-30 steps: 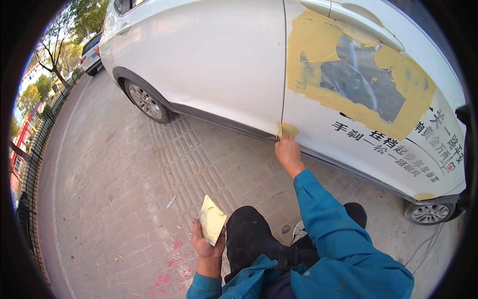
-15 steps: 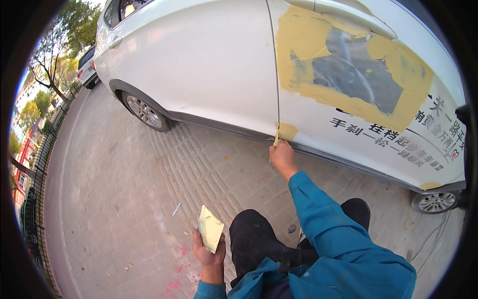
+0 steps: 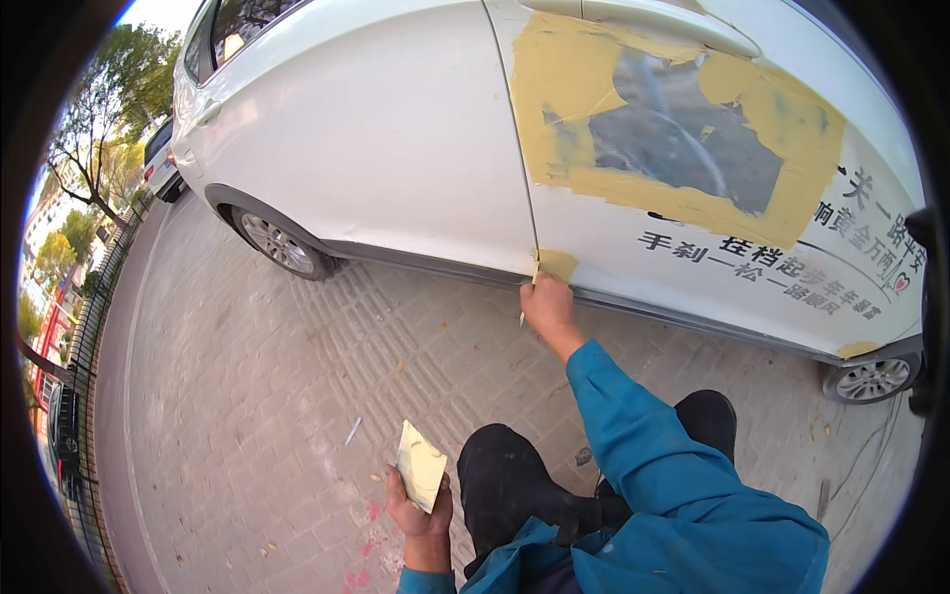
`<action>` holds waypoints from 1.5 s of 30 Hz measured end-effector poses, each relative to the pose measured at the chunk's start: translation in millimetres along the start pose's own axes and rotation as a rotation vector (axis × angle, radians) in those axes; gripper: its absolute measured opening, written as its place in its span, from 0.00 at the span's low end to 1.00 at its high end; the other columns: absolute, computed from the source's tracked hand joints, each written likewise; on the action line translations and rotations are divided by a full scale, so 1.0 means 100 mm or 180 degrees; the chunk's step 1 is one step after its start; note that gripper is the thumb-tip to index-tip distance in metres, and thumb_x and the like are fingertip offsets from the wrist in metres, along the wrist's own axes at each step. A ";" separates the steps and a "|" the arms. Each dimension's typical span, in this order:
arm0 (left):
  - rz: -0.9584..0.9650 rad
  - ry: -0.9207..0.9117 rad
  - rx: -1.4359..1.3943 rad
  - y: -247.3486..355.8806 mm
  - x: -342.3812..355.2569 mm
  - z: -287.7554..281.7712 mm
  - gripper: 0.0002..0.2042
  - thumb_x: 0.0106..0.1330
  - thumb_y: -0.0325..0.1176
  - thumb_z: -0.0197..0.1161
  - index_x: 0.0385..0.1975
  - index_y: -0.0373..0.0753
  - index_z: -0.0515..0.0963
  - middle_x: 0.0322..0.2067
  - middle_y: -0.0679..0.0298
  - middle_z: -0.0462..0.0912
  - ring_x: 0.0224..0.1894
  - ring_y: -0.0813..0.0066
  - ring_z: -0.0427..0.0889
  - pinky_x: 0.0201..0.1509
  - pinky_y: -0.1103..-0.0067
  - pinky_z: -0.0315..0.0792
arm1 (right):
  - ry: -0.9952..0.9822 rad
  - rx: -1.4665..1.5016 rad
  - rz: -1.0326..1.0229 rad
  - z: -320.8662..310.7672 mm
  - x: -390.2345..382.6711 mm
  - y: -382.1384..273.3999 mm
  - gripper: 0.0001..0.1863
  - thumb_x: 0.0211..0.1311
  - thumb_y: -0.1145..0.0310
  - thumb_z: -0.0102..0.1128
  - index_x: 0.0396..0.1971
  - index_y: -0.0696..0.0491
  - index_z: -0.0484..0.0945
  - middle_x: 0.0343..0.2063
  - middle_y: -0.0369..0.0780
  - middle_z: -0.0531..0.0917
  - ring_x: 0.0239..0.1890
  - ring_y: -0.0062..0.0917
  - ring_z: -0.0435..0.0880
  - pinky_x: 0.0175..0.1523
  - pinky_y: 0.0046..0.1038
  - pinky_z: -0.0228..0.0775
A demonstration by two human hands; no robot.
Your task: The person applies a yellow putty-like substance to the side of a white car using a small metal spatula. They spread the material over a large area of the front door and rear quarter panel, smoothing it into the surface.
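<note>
A putty-smeared palette (image 3: 422, 469) is held in the curled left hand (image 3: 423, 507); a thin spreader (image 3: 535, 269) is pinched by the right hand (image 3: 548, 303) at the car-door seam (image 3: 530, 213), beside a putty patch (image 3: 560, 264). The seam could be clogged if the spreader is tilted inward.

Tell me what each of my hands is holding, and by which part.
Left hand: a paste-smeared board, gripped by its lower part. Right hand: a thin pale tool, apparently gripped around its middle.

Car (image 3: 386, 139): stood at twelve o'clock. Second car (image 3: 159, 161): stood behind, ten o'clock. Board (image 3: 423, 467): lay in left hand (image 3: 420, 511).
</note>
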State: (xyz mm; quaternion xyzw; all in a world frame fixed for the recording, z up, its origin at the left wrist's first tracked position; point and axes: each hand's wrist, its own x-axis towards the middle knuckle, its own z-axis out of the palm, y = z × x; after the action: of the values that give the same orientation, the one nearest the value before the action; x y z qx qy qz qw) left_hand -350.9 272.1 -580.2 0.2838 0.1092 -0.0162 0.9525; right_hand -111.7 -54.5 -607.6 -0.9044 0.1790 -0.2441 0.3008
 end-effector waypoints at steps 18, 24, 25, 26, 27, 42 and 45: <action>-0.0133 -0.0086 0.0068 -0.12 0.06 0.05 0.24 0.86 0.53 0.46 0.59 0.39 0.80 0.45 0.63 0.90 0.39 0.70 0.86 0.37 0.71 0.75 | 0.0736 0.0515 -0.0630 -0.28 0.08 -0.20 0.13 0.68 0.66 0.58 0.34 0.62 0.82 0.36 0.56 0.86 0.39 0.56 0.85 0.46 0.51 0.79; -0.0156 -0.0077 0.0063 -0.18 0.14 0.12 0.24 0.86 0.53 0.47 0.60 0.39 0.80 0.47 0.63 0.90 0.42 0.69 0.88 0.40 0.71 0.78 | 0.0384 0.1857 -0.0785 -0.62 -0.56 -0.38 0.15 0.69 0.70 0.61 0.49 0.61 0.85 0.33 0.49 0.83 0.33 0.43 0.83 0.40 0.42 0.76; -0.0143 -0.0183 0.0077 -0.19 0.18 0.15 0.24 0.86 0.53 0.47 0.60 0.39 0.80 0.48 0.63 0.90 0.42 0.68 0.88 0.41 0.70 0.79 | 0.0075 0.1971 -0.0866 -0.70 -0.72 -0.46 0.16 0.69 0.70 0.61 0.52 0.61 0.84 0.33 0.48 0.83 0.32 0.41 0.82 0.40 0.40 0.76; -0.0173 -0.0163 -0.0008 -0.21 0.21 0.17 0.24 0.86 0.52 0.48 0.60 0.39 0.80 0.49 0.63 0.91 0.44 0.68 0.89 0.43 0.70 0.80 | -0.0244 0.2089 -0.0946 -0.78 -0.87 -0.55 0.17 0.69 0.71 0.62 0.55 0.60 0.84 0.33 0.47 0.82 0.31 0.39 0.82 0.39 0.38 0.75; -0.0172 -0.0057 -0.0065 -0.22 0.25 0.19 0.24 0.86 0.52 0.48 0.60 0.39 0.80 0.49 0.64 0.91 0.44 0.69 0.89 0.44 0.70 0.80 | -0.0493 0.2195 -0.1210 -0.86 -1.00 -0.64 0.18 0.69 0.72 0.61 0.56 0.60 0.84 0.33 0.47 0.82 0.32 0.38 0.82 0.39 0.37 0.76; 0.0439 -0.0169 -0.0418 0.15 0.38 0.25 0.23 0.86 0.50 0.50 0.60 0.36 0.79 0.41 0.64 0.87 0.37 0.73 0.81 0.40 0.77 0.79 | -0.1024 0.1429 -0.1176 -0.42 -1.37 -0.47 0.17 0.72 0.70 0.60 0.56 0.59 0.85 0.40 0.45 0.89 0.40 0.37 0.91 0.41 0.33 0.85; 0.0416 -0.0238 -0.0336 0.21 0.31 0.23 0.23 0.86 0.50 0.51 0.59 0.36 0.79 0.41 0.64 0.88 0.37 0.72 0.82 0.39 0.77 0.79 | -0.0833 0.3404 0.1689 0.03 -1.00 -0.26 0.14 0.78 0.71 0.57 0.51 0.65 0.83 0.43 0.43 0.89 0.41 0.29 0.90 0.46 0.30 0.87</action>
State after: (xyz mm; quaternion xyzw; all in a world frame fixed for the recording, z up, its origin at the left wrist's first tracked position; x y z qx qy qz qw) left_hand -314.0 278.1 -557.5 0.2389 0.0554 0.0412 0.9686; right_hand -187.0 13.0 -626.3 -0.5751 0.2123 -0.1037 0.7833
